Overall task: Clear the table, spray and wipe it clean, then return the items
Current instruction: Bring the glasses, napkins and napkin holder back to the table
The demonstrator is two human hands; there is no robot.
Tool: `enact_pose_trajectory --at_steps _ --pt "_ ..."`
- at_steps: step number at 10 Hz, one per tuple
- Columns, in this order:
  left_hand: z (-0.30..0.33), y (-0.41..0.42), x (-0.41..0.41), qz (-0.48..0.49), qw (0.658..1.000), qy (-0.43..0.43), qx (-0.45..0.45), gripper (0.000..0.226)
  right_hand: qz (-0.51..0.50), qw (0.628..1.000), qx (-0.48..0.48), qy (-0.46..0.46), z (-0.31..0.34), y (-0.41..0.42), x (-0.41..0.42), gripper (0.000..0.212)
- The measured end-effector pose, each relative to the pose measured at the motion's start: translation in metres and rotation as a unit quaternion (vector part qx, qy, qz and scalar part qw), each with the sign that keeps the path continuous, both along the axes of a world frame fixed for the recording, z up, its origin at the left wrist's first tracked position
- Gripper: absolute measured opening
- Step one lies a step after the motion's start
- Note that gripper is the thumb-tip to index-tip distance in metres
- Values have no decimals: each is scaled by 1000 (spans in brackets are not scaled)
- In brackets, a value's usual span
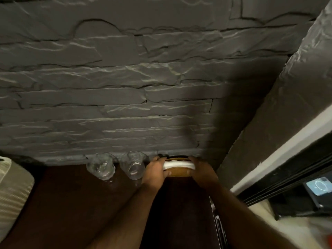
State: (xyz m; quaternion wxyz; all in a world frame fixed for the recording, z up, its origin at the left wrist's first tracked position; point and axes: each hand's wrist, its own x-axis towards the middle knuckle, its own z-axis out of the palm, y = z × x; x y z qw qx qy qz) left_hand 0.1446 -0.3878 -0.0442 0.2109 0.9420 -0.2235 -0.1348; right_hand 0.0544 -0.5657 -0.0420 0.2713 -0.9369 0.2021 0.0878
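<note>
Both my hands hold a round wooden holder [179,173] with a stack of white napkins [178,165] at the far edge of the dark brown table [71,198], against the stone wall. My left hand [156,170] grips its left side, thumb under the white stack. On the right side, my right hand [202,170] curls around the holder. Two clear drinking glasses [101,166] [133,165] stand side by side just left of my left hand, next to the wall.
A grey textured stone wall [125,87] rises behind the table. A cream ribbed cushion [12,191] lies at the left edge. To the right are a white-framed dark ledge [287,159] and a phone with a lit screen [318,186].
</note>
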Motion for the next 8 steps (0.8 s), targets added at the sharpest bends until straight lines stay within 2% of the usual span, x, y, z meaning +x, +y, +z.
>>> enact_pose_trajectory --at_steps 1,5,7,8 --pt "-7 -5 6 21 1000 -10 -11 68 -31 999 21 -19 -8 -4 6 61" --pt "-11 -10 15 39 999 -28 -20 68 -52 997 19 -49 -12 -3 13 59" --pt "6 5 -4 31 999 -27 -35 79 -79 990 -19 -119 7 2 -7 49" --pt "18 15 -16 15 997 -44 -56 78 -105 986 -29 -127 15 12 -21 47"
